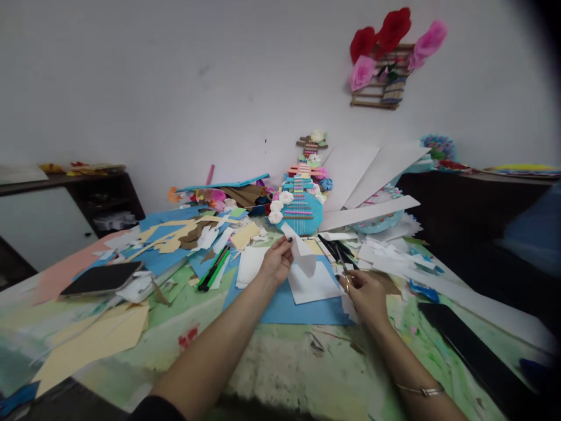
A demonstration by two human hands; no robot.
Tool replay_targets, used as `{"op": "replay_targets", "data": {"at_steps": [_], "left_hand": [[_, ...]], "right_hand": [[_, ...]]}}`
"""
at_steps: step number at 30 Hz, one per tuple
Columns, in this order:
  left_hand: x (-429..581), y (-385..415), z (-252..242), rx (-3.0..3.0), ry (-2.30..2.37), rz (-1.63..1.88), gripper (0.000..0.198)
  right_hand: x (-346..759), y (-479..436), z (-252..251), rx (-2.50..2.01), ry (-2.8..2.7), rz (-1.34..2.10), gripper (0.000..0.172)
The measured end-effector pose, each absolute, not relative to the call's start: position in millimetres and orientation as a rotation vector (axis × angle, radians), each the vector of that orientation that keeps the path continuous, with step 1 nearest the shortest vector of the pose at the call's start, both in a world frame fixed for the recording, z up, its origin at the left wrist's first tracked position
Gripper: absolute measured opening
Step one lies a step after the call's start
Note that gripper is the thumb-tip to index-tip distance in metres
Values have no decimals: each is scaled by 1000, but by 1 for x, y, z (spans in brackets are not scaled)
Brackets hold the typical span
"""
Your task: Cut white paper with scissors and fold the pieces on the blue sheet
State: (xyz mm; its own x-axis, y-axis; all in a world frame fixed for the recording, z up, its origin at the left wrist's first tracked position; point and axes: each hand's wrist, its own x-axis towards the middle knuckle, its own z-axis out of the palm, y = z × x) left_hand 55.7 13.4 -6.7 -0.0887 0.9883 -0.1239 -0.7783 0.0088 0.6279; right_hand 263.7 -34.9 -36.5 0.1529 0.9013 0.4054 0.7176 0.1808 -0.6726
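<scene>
A small cut piece of white paper [307,262] is pinched in my left hand [278,260], held up over the blue sheet. My right hand [366,292] grips a pair of scissors [344,264] to the right of it, blades pointing away from me and apart from the paper. Below both hands, a white square of paper [316,286] lies on a blue sheet [302,316]. More white squares [250,266] sit to the left. Just beyond my hands leans a blue paper lute [302,213] decorated with white flowers.
Green and black utility knives [214,269] lie left of my hands, and black pens [335,250] lie near the scissors. A dark tablet [103,278] and paper scraps cover the left side. On the right are a long black object [473,351], white strips [477,307] and a blue clip-like item [424,290].
</scene>
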Motion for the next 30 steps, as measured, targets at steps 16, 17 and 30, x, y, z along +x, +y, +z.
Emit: {"op": "replay_targets", "data": {"at_steps": [16, 17, 30], "left_hand": [[33, 12, -16, 371, 488, 1578, 18], [33, 12, -16, 387, 481, 1588, 19], [40, 5, -23, 550, 520, 1563, 31]], "right_hand": [[214, -24, -3, -949, -1819, 1375, 53], [213, -25, -3, -941, -1804, 1388, 53], [222, -38, -7, -980, -1736, 1379, 59]]}}
